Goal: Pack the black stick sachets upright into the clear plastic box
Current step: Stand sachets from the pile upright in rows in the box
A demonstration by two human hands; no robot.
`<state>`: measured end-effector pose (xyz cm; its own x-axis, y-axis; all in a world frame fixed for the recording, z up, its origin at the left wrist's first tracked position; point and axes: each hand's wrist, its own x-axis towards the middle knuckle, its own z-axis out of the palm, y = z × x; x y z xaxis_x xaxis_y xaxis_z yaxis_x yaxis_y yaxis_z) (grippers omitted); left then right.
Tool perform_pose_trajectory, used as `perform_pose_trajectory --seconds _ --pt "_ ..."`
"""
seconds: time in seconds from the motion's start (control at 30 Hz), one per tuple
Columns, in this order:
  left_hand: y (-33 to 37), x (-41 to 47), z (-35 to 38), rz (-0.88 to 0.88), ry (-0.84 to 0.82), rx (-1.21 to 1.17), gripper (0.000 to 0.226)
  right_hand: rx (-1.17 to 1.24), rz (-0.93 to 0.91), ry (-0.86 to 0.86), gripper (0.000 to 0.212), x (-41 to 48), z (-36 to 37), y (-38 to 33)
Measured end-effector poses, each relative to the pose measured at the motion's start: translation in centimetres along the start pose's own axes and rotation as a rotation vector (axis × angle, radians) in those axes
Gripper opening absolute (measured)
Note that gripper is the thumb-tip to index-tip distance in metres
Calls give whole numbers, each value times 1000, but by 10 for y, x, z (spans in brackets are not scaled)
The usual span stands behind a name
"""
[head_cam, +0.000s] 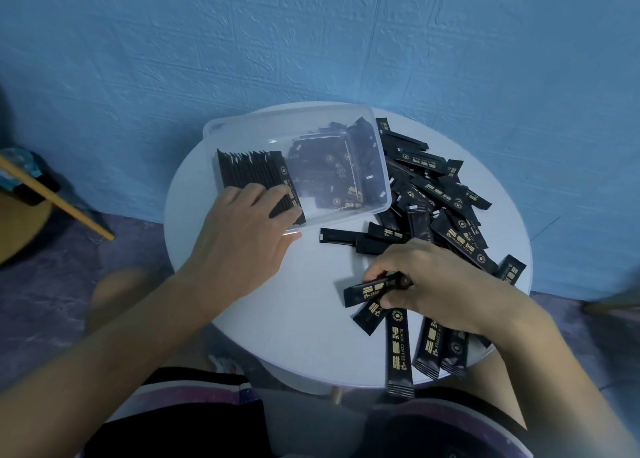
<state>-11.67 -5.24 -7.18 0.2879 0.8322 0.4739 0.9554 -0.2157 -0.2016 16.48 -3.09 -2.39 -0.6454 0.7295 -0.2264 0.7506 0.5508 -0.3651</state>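
The clear plastic box (pixel 349 125) lies tilted on the round white table (pixel 304 301), its open side facing me. A row of black stick sachets (pixel 249 170) stands packed against its left wall. My left hand (pixel 242 236) rests over the box's near left corner, its fingers pressing on that row. My right hand (pixel 426 284) sits at the table's front right and pinches a few black sachets (pixel 370 289). A loose pile of sachets (pixel 440 198) spreads to the right of the box, and several more lie under my right wrist.
A blue textured wall stands just behind the table. A wooden stool leg (pixel 59 198) slants at the left, above a purple floor. The table's near edge is close to my lap.
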Motion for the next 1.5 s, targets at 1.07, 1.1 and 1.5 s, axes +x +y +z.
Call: perform_pose_trajectory --seconds 1.07,1.1,1.5 --pt "1 0 -2 -16 -11 -13 35 -96 -115 52 17 32 4 -4" --pt "1 0 -2 -15 -10 -12 34 -68 -124 54 15 31 2 -6" --pt "2 -2 -1 4 0 14 33 536 -118 435 13 87 -32 -39"
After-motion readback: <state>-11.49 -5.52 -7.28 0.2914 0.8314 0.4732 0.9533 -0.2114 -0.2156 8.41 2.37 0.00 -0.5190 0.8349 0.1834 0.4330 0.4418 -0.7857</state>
